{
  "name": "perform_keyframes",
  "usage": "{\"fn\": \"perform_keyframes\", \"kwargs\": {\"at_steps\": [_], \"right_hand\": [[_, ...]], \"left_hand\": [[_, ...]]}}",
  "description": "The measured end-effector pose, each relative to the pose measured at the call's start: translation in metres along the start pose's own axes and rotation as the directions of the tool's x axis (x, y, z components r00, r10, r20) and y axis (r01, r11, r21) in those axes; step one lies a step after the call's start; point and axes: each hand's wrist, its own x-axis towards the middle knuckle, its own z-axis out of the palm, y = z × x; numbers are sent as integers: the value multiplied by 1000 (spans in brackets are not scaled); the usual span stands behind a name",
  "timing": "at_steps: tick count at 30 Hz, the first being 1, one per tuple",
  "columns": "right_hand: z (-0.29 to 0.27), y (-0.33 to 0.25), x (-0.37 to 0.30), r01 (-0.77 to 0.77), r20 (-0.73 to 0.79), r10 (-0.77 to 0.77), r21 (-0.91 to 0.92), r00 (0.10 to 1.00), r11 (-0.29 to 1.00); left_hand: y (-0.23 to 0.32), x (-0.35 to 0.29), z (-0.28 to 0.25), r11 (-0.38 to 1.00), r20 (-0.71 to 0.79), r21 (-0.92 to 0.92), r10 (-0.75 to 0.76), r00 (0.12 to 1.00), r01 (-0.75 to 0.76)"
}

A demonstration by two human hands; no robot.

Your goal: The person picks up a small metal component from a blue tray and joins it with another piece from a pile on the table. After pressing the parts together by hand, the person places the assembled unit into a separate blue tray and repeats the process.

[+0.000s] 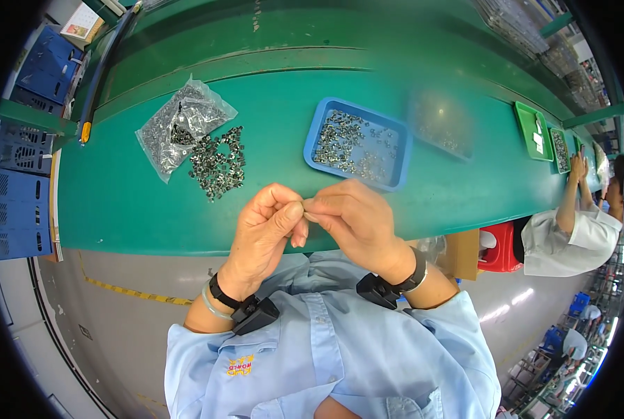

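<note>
Clock directions are from the meeting fingertips, with twelve o'clock away from the body. Nearest, at six, runs the front edge of the green table point(277, 153); the wrists are about at this edge. The left hand point(263, 229) and the right hand point(357, 222) are each closed in a pinch, with their tips touching. They seem to grasp one tiny piece, but the fingers cover it, so I cannot tell its kind. If the pinch becomes loose or twists, the piece could slip, and because the edge is so close, it may drop to the floor point(127, 325).

At ten o'clock lies a loose pile of small metal parts point(218, 167). No rim surrounds it, so a sideways brush of the left hand could scatter it. At one o'clock stands the blue tray point(316, 131) with similar parts inside; its wall should keep them, unless a wrist knocks it. Between pile and tray, a wide green strip gives room for moving.

Farther at ten, the clear plastic bag point(179, 119) lies against the pile; pulling it could drag parts along. Far off, between two and three, are a green tray point(527, 122) and a co-worker's hands point(579, 167).
</note>
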Motion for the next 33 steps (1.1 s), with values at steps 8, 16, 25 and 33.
{"fn": "perform_keyframes", "kwargs": {"at_steps": [8, 16, 25, 33], "right_hand": [[-6, 7, -5, -38, -7, 38, 25, 999, 999], [-8, 5, -4, -37, -37, 38, 50, 999, 998], [-4, 4, -5, -46, -104, 70, 215, 992, 976], [-8, 7, 0, 70, -55, -62, 164, 997, 984]], "left_hand": [[-1, 7, -2, 997, 32, 32, -76, 997, 75], [4, 5, 8, 985, 51, -93, -142, 989, 146], [-8, 7, 9, 889, 189, -412, -131, 973, 200], [1, 7, 8, 917, 215, -335, -151, 965, 218]]}}
